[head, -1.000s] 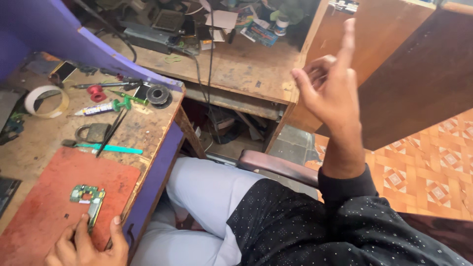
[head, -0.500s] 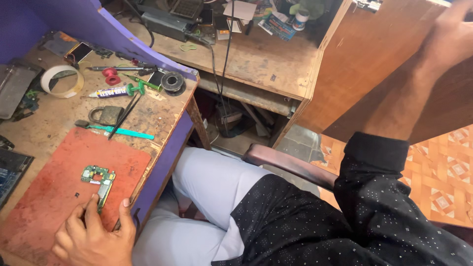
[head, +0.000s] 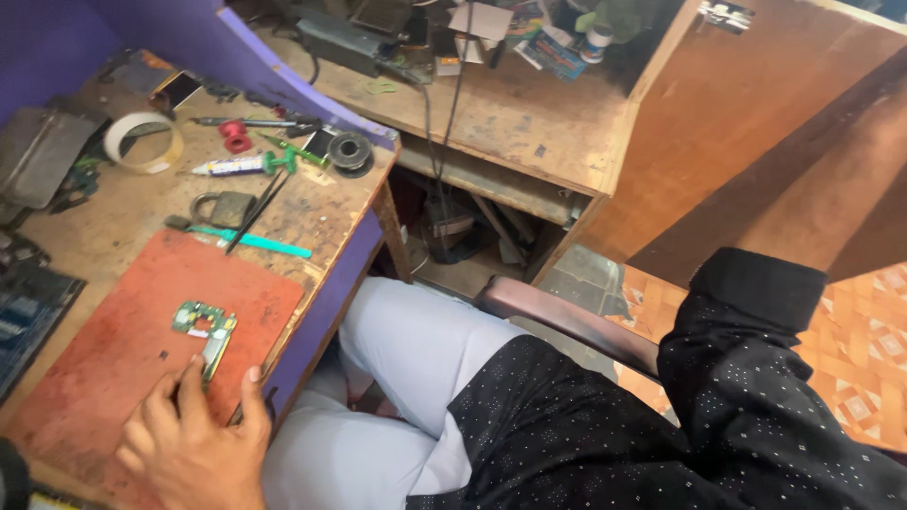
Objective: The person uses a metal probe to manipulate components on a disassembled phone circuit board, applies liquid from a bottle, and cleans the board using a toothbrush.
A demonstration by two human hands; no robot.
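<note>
The left hand (head: 194,444) lies low at the bottom left, palm down, back toward the camera. Its fingers are loosely spread and point up and away from the body; the thumb sticks out to the right. The fingertips press down flat, nothing gripped between them. The wrist runs off the bottom edge.

The right arm (head: 756,378) is raised and stretched out to the upper right. Its dark dotted sleeve covers the upper arm and ends in a cuff near the elbow; beyond that the bare forearm (head: 831,189) rises toward the top right corner. The right hand itself is out of view past the edge.
</note>
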